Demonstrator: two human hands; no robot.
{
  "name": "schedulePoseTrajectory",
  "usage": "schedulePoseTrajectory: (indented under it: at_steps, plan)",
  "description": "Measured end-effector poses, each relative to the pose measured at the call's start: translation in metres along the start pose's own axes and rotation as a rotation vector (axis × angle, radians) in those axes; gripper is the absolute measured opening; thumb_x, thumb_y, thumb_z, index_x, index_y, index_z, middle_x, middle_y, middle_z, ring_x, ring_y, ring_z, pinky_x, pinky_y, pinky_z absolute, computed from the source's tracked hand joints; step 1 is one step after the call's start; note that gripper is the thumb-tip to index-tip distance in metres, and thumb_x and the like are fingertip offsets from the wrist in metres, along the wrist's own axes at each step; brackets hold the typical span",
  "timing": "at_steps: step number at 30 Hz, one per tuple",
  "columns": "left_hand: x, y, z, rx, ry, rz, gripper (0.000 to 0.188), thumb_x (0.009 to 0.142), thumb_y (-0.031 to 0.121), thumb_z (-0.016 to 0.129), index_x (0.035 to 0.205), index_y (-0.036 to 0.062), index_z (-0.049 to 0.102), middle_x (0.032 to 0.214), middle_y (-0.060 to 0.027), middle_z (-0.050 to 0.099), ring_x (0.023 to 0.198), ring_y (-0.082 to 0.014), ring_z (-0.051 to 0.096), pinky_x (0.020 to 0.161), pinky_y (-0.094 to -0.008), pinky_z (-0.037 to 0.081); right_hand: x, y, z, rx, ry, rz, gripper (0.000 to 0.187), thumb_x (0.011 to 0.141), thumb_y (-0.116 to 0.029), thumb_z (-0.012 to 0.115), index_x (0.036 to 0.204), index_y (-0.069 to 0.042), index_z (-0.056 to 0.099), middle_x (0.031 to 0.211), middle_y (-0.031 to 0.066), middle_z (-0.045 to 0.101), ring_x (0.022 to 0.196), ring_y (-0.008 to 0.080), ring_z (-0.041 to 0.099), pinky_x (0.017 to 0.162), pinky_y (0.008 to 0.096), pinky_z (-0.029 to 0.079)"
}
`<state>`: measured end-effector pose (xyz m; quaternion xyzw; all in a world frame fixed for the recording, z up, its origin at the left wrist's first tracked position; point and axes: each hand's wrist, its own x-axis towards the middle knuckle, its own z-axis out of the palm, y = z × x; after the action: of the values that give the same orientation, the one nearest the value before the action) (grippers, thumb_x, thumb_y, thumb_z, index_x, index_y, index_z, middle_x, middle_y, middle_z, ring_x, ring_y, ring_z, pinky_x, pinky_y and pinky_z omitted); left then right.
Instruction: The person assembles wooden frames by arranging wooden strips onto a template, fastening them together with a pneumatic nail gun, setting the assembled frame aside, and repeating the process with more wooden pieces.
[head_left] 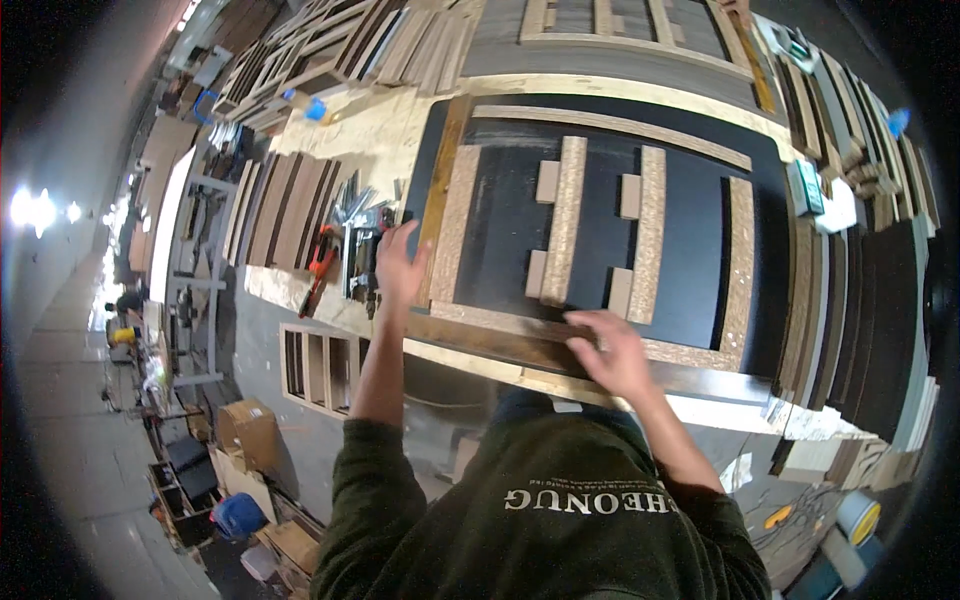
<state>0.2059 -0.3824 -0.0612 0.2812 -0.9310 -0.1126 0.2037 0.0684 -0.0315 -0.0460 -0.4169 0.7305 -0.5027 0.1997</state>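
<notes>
A black panel (690, 230) lies before me with chipboard strips laid on it as a frame, two of them standing as inner bars (566, 220). Small pale blocks (629, 197) sit against the left sides of these bars. My left hand (400, 265) is at the panel's left edge by a brown wooden strip (436, 185), fingers stretched out. On the front chipboard strip (500, 318) rests my right hand (612, 352), its fingers spread and thumb apart. Another brown strip (480, 338) runs along the front edge. Neither hand holds anything.
A dark tool (360, 260), seemingly a nail gun, and an orange-handled tool (322, 262) lie left of my left hand. Stacked boards (285, 210) stand behind them, more (850, 300) at the right. A bottle (312, 107) lies farther back. Across the bench another person's hand (737, 8) shows.
</notes>
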Motion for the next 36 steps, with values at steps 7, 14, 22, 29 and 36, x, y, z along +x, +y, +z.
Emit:
schedulePoseTrajectory:
  at_steps: [7,14,22,29,36]
  plan:
    - [0.023,-0.018,0.056,0.03,-0.199,0.156,0.065,0.078,0.042,0.065,0.135,0.0194,0.044,0.143,-0.015,0.035,0.129,-0.0377,0.035,0.105,-0.0513,0.032,0.055,-0.01,0.141,-0.359,-0.233,-0.107,0.051,0.077,-0.022,0.069,0.122,-0.005,0.053,0.12,0.0125,0.056,0.104,0.0314,0.057,0.089,0.0398,0.047]
    - [0.01,-0.03,0.075,-0.059,-0.18,0.163,0.064,0.08,0.04,0.063,0.136,0.0173,0.042,0.145,-0.0127,0.03,0.137,-0.0371,0.022,0.106,-0.0612,0.023,0.06,0.003,0.167,-0.362,-0.118,-0.057,0.036,0.072,-0.007,0.069,0.108,-0.006,0.063,0.101,0.0112,0.062,0.093,0.0318,0.057,0.083,0.0401,0.047]
    - [0.013,-0.027,0.071,-0.074,-0.279,0.123,0.065,0.082,0.038,0.061,0.14,0.017,0.038,0.148,-0.0124,0.025,0.138,-0.037,0.019,0.107,-0.0625,0.019,0.074,-0.007,0.17,-0.37,-0.161,0.007,0.046,0.069,-0.012,0.072,0.113,-0.008,0.061,0.097,0.012,0.062,0.09,0.0321,0.058,0.081,0.0394,0.046]
    - [0.01,-0.026,0.073,-0.058,-0.258,0.158,0.065,0.081,0.037,0.06,0.138,0.0143,0.039,0.145,-0.0111,0.029,0.136,-0.0363,0.024,0.104,-0.063,0.024,0.098,-0.02,0.19,-0.448,-0.277,-0.023,0.065,0.07,-0.027,0.073,0.131,-0.019,0.05,0.115,0.0123,0.052,0.1,0.0345,0.053,0.084,0.0417,0.047]
    - [0.008,-0.027,0.064,-0.015,-0.259,0.137,0.063,0.082,0.039,0.059,0.137,0.0149,0.039,0.145,-0.0106,0.029,0.135,-0.0355,0.024,0.103,-0.062,0.026,0.099,-0.018,0.192,-0.498,-0.309,-0.094,0.065,0.07,-0.035,0.07,0.13,-0.022,0.051,0.14,0.0134,0.037,0.13,0.0381,0.032,0.103,0.0539,0.032]
